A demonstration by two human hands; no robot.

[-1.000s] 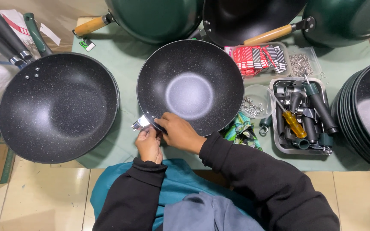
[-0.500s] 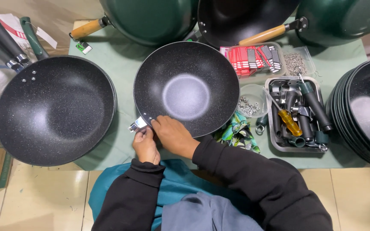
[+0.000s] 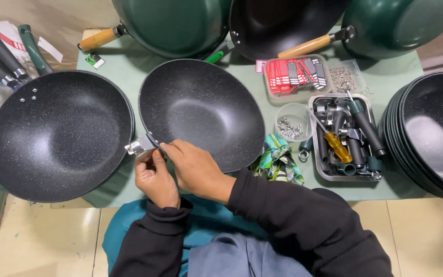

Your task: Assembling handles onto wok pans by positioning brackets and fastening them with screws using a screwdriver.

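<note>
While we look down from the head camera, we start at the far left, where a large black speckled wok with three rivets (image 3: pixel 57 136) lies on the pale green table top (image 3: pixel 129 59), its dark handle pointing up past the table's left edge. Just to its right sits the black speckled handle-less wok (image 3: pixel 201 110), its near rim overlapping the first wok's edge. A small silver metal bracket (image 3: pixel 137 147) juts from that rim towards us.

Our left hand (image 3: pixel 155 177) is curled beneath the bracket, fingertips together and touching it from below. Our right hand (image 3: pixel 196 169) lies over the wok's near rim, thumb and forefinger pinched close at the bracket's base; whether they clamp a small part we cannot tell, as the fingers hide it.

Behind, three green-backed woks with wooden handles (image 3: pixel 170 23) lean across the far edge of the table. Further right we see a clear box of red and black tags (image 3: pixel 296 77), a small clear bowl of metal fasteners (image 3: pixel 292 123), a crumpled green patterned cloth (image 3: pixel 278 161) and a steel tray of dark handles and a yellow screwdriver (image 3: pixel 347 136). At the far right stands a stack of black pans (image 3: pixel 431 138), touching the tray's side.
</note>
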